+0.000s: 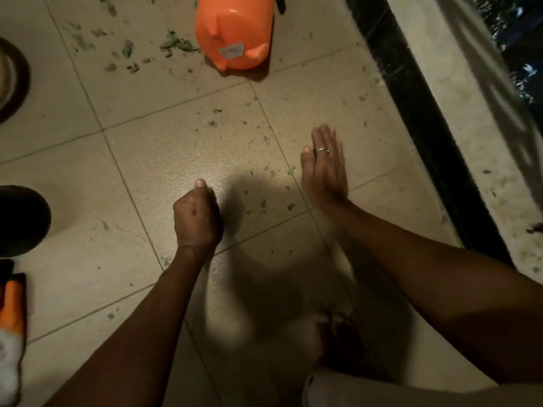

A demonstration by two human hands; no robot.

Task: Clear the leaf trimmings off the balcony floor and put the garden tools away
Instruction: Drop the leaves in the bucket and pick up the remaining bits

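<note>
Small green leaf trimmings [176, 46] lie scattered over the beige tiled balcony floor [164, 160], thickest at the top beside an orange plastic jug [235, 33]. A few bits [291, 171] sit just left of my right hand [324, 168], which is held flat with straight fingers, edge down on the floor; a ring shows on one finger. My left hand [196, 221] is curled into a fist with the thumb on top; whether it holds trimmings is hidden.
A black threshold strip [417, 113] and a raised concrete ledge [470, 118] run along the right. A dark round pot [20, 221] and an orange-and-white object [10, 333] sit at the left edge. My bare foot [332, 336] is at the bottom centre.
</note>
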